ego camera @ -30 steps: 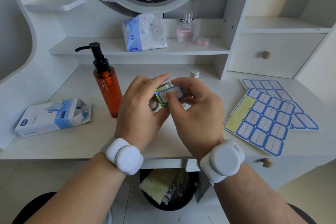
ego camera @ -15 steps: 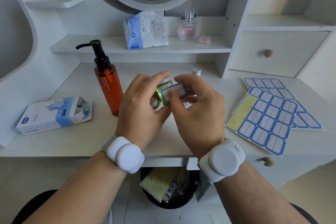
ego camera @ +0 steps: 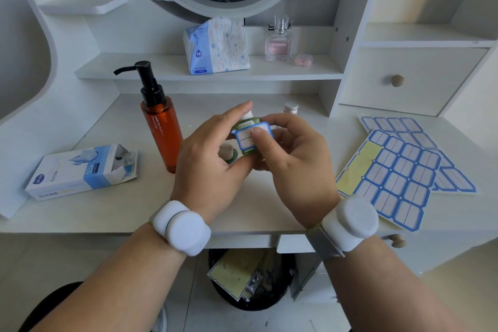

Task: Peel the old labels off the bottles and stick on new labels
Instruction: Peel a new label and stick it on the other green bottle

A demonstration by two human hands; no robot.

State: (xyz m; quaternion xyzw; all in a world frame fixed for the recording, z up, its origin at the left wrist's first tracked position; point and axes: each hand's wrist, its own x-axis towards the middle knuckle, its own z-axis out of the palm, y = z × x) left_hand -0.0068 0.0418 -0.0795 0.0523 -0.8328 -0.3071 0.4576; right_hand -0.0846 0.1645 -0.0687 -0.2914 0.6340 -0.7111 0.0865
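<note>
A small green bottle (ego camera: pixel 249 150) with a white cap is held above the middle of the desk. My left hand (ego camera: pixel 213 159) grips it from the left, index finger on the cap. A blue-bordered white label (ego camera: pixel 246 137) lies on the bottle's front. My right hand (ego camera: pixel 293 159) holds the bottle from the right, its thumb pressing on the label. Two sheets of blue labels (ego camera: pixel 393 175) lie on the desk to the right. An orange pump bottle (ego camera: pixel 160 127) stands left of my hands. A small green-rimmed lid (ego camera: pixel 228 153) sits on the desk behind my left hand.
A blue and white box (ego camera: pixel 80 170) lies at the left. A silver-capped bottle (ego camera: pixel 291 109) stands behind my hands. On the shelf are a tissue pack (ego camera: pixel 215 46), a perfume bottle (ego camera: pixel 279 42) and a pink case (ego camera: pixel 304 60). A black bin (ego camera: pixel 250 280) with backing paper stands under the desk.
The label has gone from hovering at the bottle's side to lying against its front, with my right thumb now on top of it. Both hands stayed in the same place.
</note>
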